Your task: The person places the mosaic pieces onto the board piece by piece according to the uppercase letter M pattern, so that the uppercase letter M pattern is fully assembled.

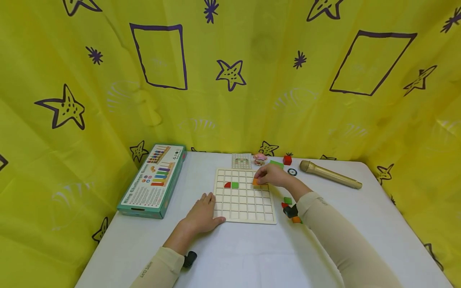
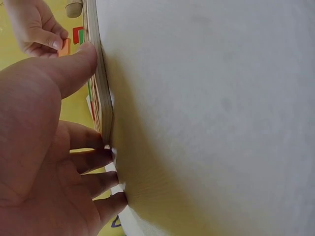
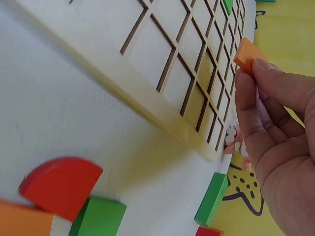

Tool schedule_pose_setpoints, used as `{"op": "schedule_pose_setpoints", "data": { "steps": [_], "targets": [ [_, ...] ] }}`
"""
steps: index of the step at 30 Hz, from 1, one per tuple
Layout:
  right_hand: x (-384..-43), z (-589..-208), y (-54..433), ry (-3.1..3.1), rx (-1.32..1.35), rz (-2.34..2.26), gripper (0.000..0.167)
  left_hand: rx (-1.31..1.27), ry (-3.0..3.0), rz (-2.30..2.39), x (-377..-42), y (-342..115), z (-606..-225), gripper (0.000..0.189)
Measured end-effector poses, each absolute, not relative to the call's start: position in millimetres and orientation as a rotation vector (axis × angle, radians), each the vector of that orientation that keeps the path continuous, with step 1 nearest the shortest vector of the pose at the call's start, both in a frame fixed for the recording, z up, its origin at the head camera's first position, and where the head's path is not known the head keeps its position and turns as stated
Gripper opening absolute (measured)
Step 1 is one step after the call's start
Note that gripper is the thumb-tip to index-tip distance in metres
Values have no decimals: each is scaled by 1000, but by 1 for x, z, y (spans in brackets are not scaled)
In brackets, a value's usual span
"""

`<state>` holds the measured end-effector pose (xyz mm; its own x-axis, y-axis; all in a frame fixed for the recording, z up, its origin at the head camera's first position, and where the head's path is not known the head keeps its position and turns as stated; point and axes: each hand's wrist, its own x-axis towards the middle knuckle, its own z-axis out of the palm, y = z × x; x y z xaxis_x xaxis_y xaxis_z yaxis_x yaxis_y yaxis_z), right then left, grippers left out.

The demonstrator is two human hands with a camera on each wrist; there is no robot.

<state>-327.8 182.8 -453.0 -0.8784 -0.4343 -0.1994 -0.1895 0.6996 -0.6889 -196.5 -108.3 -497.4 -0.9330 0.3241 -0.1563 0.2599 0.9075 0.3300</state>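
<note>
My right hand (image 1: 272, 175) pinches an orange tile (image 3: 248, 53) between thumb and fingers, just above the upper right part of a pale wooden grid board (image 1: 243, 204). On the board, a red quarter-round piece (image 1: 227, 185) and a green square (image 1: 235, 185) sit side by side in the upper left cells. My left hand (image 1: 202, 214) rests at the board's near left corner, fingers extended along its left side, thumb at the near edge. In the right wrist view, a red quarter-round block (image 3: 64, 184), a green block (image 3: 101, 216) and an orange block (image 3: 24, 221) lie beside the board.
Behind the board are a small pattern card (image 1: 241, 161), a pink figure (image 1: 260, 159), a green piece (image 1: 276, 164), a red block (image 1: 287, 160) and a black ring (image 1: 292, 172). A gold microphone (image 1: 331, 175) lies right; a game box (image 1: 151, 184) lies left.
</note>
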Motion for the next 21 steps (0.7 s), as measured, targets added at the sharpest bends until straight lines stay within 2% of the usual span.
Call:
{"op": "schedule_pose_setpoints", "data": {
  "steps": [21],
  "targets": [
    [-344, -471, 150, 2512, -564, -1017, 8, 425, 2851, 457, -195, -108, -495, 92]
  ]
}}
